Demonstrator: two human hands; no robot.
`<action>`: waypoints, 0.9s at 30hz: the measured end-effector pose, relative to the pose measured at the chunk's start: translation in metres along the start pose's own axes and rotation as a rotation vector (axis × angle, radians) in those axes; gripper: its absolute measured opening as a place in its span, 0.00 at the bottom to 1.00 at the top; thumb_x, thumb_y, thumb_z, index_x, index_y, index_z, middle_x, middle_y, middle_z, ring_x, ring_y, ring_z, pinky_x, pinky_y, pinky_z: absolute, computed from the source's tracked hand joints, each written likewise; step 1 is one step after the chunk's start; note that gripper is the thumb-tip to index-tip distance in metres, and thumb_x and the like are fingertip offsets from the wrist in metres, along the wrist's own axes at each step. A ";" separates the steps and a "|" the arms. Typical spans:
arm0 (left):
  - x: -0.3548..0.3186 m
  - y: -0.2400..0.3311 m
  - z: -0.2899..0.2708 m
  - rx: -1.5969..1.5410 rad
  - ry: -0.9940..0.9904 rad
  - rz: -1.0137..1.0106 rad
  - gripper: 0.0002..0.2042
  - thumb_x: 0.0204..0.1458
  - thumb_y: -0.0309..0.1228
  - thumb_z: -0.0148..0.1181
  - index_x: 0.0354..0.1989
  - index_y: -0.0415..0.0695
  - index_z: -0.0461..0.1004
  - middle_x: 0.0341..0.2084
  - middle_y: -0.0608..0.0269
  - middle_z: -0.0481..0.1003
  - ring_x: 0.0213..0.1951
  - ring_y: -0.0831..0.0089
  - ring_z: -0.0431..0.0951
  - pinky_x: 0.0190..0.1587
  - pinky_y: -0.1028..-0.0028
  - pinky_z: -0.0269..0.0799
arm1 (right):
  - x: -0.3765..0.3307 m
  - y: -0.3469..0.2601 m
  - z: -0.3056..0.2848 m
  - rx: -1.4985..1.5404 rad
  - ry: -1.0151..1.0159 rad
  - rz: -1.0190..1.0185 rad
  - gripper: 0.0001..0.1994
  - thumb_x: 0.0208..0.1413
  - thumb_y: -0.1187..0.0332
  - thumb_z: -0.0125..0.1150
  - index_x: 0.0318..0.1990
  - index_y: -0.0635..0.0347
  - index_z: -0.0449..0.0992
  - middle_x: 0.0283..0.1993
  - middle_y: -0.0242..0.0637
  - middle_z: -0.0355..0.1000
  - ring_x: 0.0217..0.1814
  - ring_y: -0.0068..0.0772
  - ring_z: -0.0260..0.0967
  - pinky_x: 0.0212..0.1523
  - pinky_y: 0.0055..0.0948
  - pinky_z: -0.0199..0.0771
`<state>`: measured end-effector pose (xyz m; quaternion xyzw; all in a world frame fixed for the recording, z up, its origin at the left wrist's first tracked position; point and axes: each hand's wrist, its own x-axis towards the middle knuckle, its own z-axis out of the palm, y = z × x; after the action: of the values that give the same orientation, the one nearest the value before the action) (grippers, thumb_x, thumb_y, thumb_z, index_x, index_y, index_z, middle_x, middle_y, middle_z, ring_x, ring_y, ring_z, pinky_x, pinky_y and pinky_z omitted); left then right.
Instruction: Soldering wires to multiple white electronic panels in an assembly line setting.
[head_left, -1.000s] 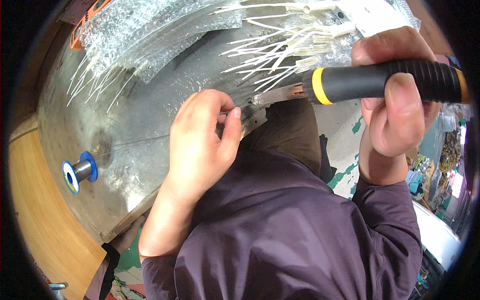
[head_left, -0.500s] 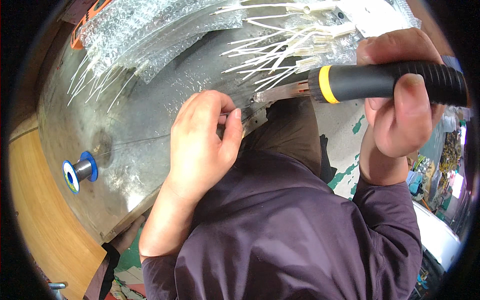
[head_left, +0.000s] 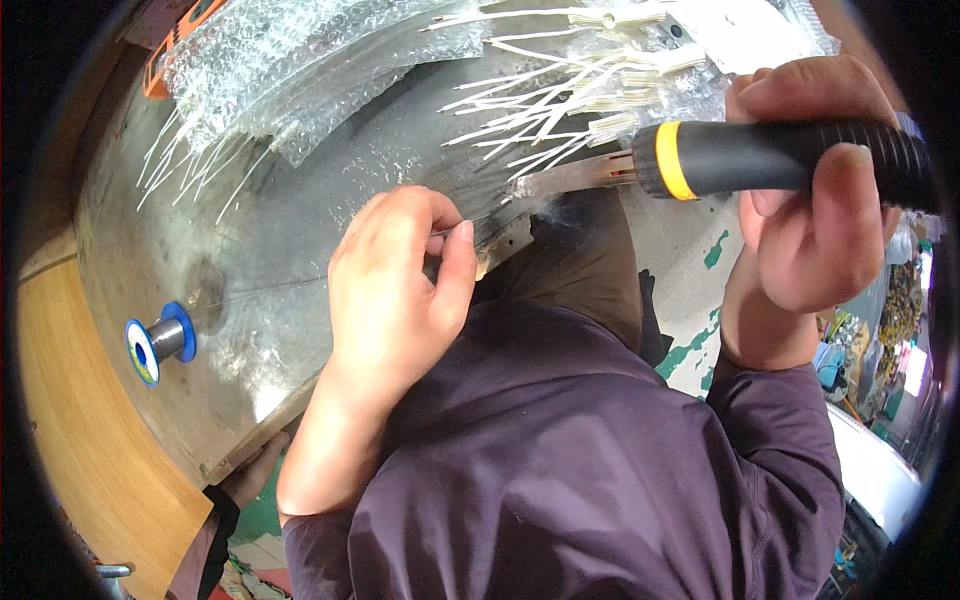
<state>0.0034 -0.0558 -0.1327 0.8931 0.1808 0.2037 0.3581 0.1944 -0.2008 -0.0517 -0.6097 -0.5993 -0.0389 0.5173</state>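
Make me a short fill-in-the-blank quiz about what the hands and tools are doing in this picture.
1. The right hand grips a soldering iron whose black handle has a ____ ring.
2. The left hand pinches a thin ____ that runs to the spool.
3. The spool has ____ flanges and lies on the metal bench top.
4. White cable ties lie beside sheets of ____ wrap.

Missing words: yellow; wire; blue; bubble

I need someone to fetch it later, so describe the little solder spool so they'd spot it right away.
Start at the shiny metal worktop. On its left part, well left of the left hand, the solder spool lies on its side. It is the only blue-flanged reel there, unlike the white cable ties and bubble wrap further back.
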 end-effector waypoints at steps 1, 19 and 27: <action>-0.001 0.001 -0.002 0.017 0.006 0.001 0.06 0.42 0.22 0.60 0.25 0.42 0.67 0.21 0.62 0.69 0.24 0.64 0.72 0.30 0.67 0.67 | 0.000 0.004 -0.008 0.110 -0.062 0.014 0.18 0.57 0.63 0.43 0.38 0.76 0.68 0.23 0.42 0.64 0.18 0.20 0.55 0.24 0.23 0.54; -0.012 0.001 0.003 -0.023 0.076 -0.024 0.05 0.45 0.22 0.60 0.25 0.42 0.69 0.19 0.64 0.69 0.22 0.68 0.69 0.27 0.70 0.65 | 0.003 -0.025 0.028 0.102 0.202 0.215 0.12 0.51 0.63 0.54 0.30 0.65 0.71 0.19 0.28 0.62 0.18 0.17 0.55 0.20 0.18 0.52; -0.010 0.000 0.008 -0.048 0.095 -0.011 0.06 0.44 0.22 0.61 0.23 0.42 0.68 0.18 0.64 0.69 0.21 0.69 0.69 0.27 0.70 0.65 | -0.007 -0.005 0.027 -0.055 0.139 0.092 0.07 0.47 0.71 0.55 0.29 0.67 0.71 0.26 0.34 0.67 0.27 0.22 0.62 0.29 0.21 0.61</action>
<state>-0.0012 -0.0647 -0.1407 0.8725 0.1978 0.2480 0.3716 0.1730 -0.1887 -0.0655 -0.6464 -0.5319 -0.0739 0.5421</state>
